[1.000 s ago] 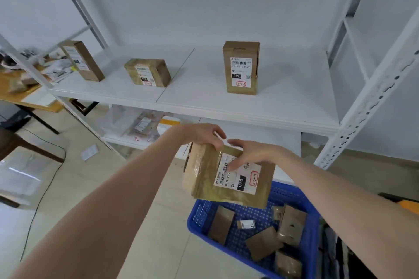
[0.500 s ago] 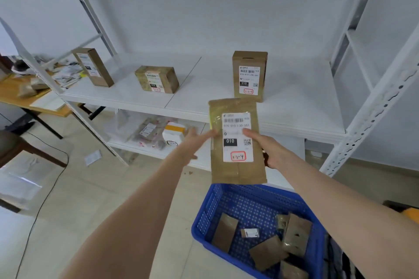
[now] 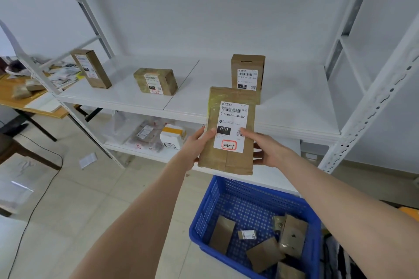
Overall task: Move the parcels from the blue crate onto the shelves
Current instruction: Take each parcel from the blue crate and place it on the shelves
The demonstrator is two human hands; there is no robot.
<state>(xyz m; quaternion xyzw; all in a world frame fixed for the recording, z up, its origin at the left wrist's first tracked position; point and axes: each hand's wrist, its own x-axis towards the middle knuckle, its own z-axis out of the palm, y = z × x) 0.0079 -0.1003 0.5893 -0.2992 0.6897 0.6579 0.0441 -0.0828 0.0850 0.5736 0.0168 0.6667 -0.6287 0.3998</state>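
I hold a flat brown parcel [image 3: 229, 161] upright in front of the white shelf [image 3: 204, 102], its white label facing me with "3-2-4" in a red box. My left hand [image 3: 196, 146] grips its left edge and my right hand [image 3: 267, 149] grips its right edge. Below it stands the blue crate [image 3: 209, 208], with several small brown parcels [image 3: 264, 253] lying inside. Three brown boxes stand on the shelf: one at the left [image 3: 91, 69], one in the middle [image 3: 156, 80], one behind the held parcel [image 3: 248, 70].
A lower shelf [image 3: 127, 145] holds bagged packages and a white box. White slotted uprights [image 3: 371, 108] frame the shelf on the right. A wooden table [image 3: 27, 99] with clutter stands at the left. A black cable and a scrap of paper [image 3: 88, 159] lie on the tiled floor.
The parcel came up out of the crate area, turned upright with its label facing me, and now sits higher and closer to the shelf edge. Both hands have shifted to its side edges.
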